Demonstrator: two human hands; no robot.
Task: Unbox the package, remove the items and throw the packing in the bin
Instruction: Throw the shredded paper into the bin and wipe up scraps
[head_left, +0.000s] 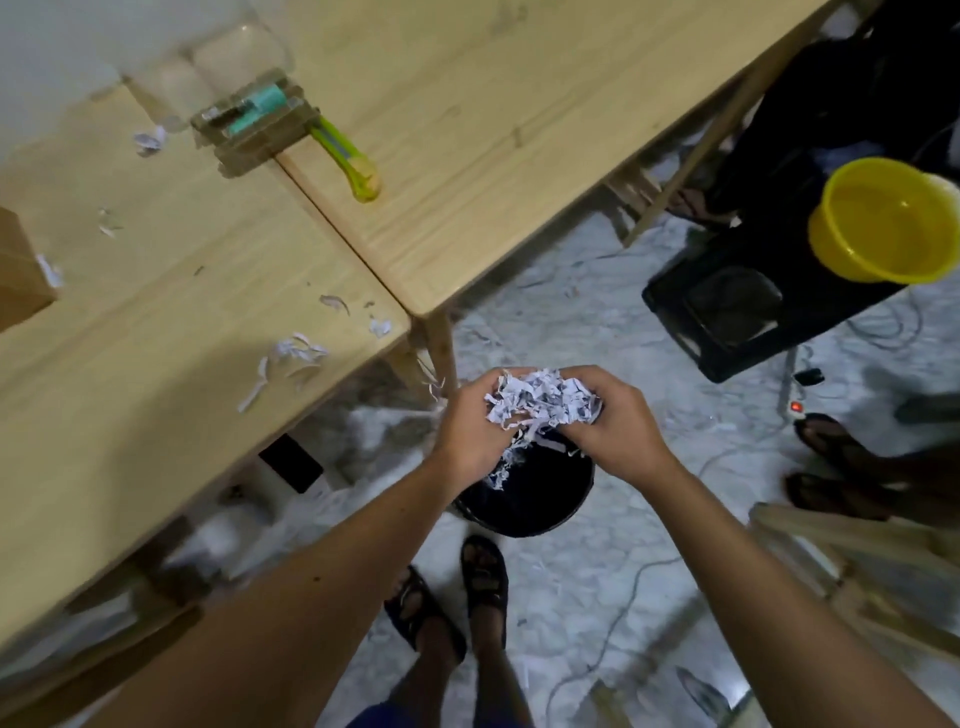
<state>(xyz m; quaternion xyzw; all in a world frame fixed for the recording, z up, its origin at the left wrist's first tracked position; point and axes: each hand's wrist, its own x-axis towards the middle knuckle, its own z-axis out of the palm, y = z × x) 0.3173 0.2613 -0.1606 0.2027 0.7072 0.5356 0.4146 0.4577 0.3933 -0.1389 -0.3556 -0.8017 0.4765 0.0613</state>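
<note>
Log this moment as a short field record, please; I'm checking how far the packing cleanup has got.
left hand: cupped around shredded paper
right hand: cupped around the same clump
bin: black bin on the floor, directly below the hands, a few strips already hanging into it
table: wooden table with loose paper scraps left on it
cutter: green utility knife lying on the table
removed item: clear case on the table
yellow bowl: on a black stand, right

My two bare forearms without sleeves, left hand (475, 431) and right hand (615, 423) without rings or gloves, dark strappy open-toed sandals (485, 579) on both feet, blue shorts hem (374, 719) at the frame's bottom edge
</note>
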